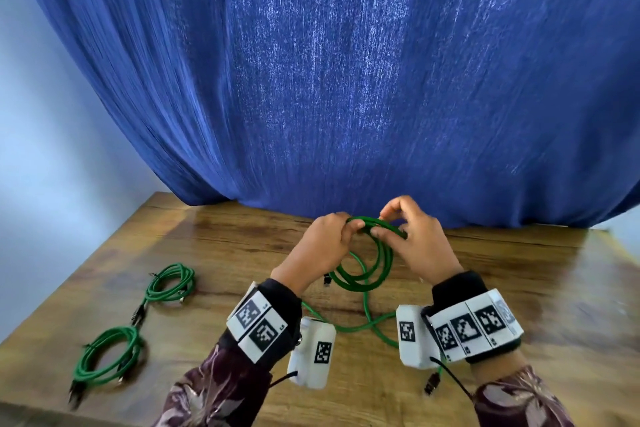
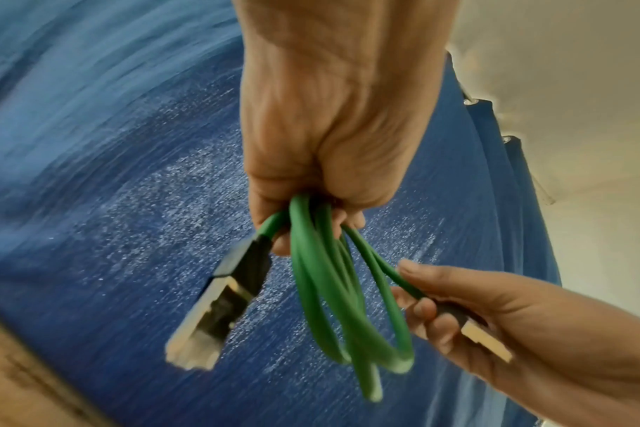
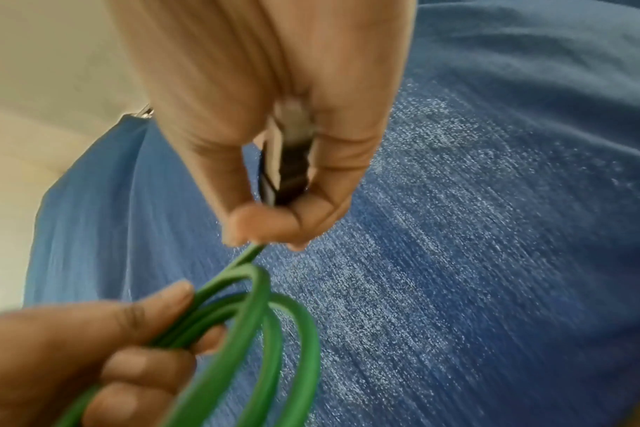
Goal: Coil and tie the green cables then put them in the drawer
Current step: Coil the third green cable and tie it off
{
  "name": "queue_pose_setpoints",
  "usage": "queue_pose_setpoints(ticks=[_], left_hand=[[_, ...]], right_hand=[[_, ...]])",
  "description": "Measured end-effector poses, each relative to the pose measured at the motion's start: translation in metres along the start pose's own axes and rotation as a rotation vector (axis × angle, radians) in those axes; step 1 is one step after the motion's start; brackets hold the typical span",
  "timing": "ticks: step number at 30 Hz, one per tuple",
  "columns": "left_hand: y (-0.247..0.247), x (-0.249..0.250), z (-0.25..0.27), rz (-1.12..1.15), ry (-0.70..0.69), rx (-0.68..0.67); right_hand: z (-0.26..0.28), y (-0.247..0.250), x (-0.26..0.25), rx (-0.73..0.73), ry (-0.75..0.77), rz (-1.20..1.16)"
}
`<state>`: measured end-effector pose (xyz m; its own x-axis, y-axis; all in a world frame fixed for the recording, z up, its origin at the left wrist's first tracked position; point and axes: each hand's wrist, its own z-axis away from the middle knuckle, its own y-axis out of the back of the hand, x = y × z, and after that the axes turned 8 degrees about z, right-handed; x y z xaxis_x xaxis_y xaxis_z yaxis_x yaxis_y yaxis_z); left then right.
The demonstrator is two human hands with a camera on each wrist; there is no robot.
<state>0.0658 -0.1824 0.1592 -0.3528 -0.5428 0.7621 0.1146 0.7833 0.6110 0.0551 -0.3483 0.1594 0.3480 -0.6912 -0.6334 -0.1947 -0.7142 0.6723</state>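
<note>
Both hands raised over the table: left hand (image 1: 323, 239) grips green cable (image 1: 375, 262) loops, right hand (image 1: 420, 239) pinches its plug (image 3: 287, 164)

Both forearms are reaching forward toward 12 o'clock, wrists raised, hands meeting close together. Left hand (image 1: 323, 242) is curling into a fist, fingers wrapping round bunched loops of the green cable (image 1: 375, 255), knuckles up. Right hand (image 1: 417, 236), at 3 o'clock of the left, is pinching the cable's plug end (image 3: 287, 170) between thumb and curled fingers (image 3: 344, 161). Banded wrist units are sitting on both wrists.
</note>
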Motion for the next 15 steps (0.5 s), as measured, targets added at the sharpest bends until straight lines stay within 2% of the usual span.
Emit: queue_pose_setpoints(ticks=[3,5,7,10,12,15], left_hand=[[-0.002,-0.011,0.001,0.004,0.031,0.210],[-0.004,-0.011,0.002,0.022,0.054,0.284],[-0.006,-0.011,0.001,0.025,0.077,0.319],[-0.007,-0.009,-0.001,0.020,0.081,0.345],[-0.007,-0.007,-0.001,0.023,0.063,0.350],[-0.005,-0.001,0.002,0.048,0.030,0.332]], right_hand=[[0.002,0.005,0.003,0.071,-0.119,-0.177],[0.004,0.005,0.005,0.077,-0.148,-0.156],[0.004,0.002,0.005,0.023,-0.184,-0.205],[0.006,-0.005,0.000,-0.074,-0.254,-0.443],[0.006,-0.009,-0.002,-0.023,-0.259,-0.455],[0.005,-0.016,-0.005,0.106,-0.241,-0.331]])
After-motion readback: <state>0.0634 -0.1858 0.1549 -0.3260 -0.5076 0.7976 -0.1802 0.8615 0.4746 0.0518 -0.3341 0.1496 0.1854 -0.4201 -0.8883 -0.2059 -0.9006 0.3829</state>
